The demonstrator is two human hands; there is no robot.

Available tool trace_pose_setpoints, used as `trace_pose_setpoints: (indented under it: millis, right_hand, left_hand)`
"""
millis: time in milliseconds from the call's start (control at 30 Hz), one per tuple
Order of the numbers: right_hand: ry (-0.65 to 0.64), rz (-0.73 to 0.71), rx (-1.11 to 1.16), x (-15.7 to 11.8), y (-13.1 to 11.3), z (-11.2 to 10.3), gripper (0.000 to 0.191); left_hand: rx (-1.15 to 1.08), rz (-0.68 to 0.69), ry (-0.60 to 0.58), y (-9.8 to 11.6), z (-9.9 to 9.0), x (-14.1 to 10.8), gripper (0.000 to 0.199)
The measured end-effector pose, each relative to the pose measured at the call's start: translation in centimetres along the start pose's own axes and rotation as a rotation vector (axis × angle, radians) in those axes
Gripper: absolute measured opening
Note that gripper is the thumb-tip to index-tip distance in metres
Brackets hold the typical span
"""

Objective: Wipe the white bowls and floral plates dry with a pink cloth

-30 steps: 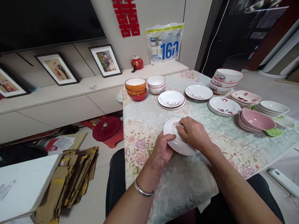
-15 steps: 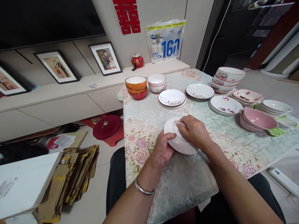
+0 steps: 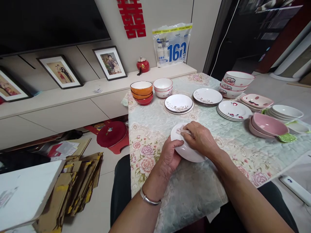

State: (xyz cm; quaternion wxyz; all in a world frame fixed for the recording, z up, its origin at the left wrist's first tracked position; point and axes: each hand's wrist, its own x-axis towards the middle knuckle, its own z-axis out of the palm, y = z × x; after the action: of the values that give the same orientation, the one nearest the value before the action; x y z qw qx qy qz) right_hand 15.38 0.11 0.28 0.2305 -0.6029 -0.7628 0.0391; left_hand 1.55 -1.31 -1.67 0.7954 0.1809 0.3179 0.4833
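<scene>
My left hand (image 3: 170, 152) grips the near-left rim of a white plate (image 3: 191, 154), thumb on top and fingers underneath. The plate is held near the table's front edge. In my right hand (image 3: 200, 137) is a crumpled white tissue (image 3: 181, 130), pinched and pressed against the plate's surface. Beyond the plate stand a stack of white plates with a floral rim pattern (image 3: 178, 103) and a second dark-edged plate stack (image 3: 207, 96). To the right lies a stack of plates with red flowers (image 3: 234, 110).
Orange and red bowls (image 3: 141, 92) and white bowls (image 3: 163, 87) stand at the back left of the table. Large bowls (image 3: 236, 84), pink bowls (image 3: 269, 124) and small white bowls (image 3: 286, 112) sit at the right. Flattened cardboard (image 3: 73, 187) and a red stool (image 3: 111, 134) are on the floor left.
My right hand has shifted slightly left across the plate with the tissue. My left hand keeps its grip on the rim. The whole view has tilted a little.
</scene>
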Motion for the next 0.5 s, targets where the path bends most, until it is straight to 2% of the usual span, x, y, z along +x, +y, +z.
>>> trace_pose_setpoints:
  millis: [100,233,333,500]
  right_hand:
    - [0.072,0.071,0.010,0.1,1.2,0.3,0.016]
    - [0.068,0.195,-0.123,0.0,2.0,0.0,0.021]
    - [0.066,0.136,-0.136,-0.1,1.0,-0.1,0.022]
    - [-0.036,-0.043,0.079,0.0,-0.4,-0.7,0.018]
  left_hand:
    - [-0.013,0.023,-0.061,-0.1,-0.2,0.1,0.066]
    - [-0.030,0.021,-0.040,-0.4,-0.4,0.3,0.060]
    - [-0.048,0.016,-0.025,-0.5,-0.3,0.4,0.052]
    - [-0.107,-0.056,0.029,-0.2,0.3,0.3,0.041]
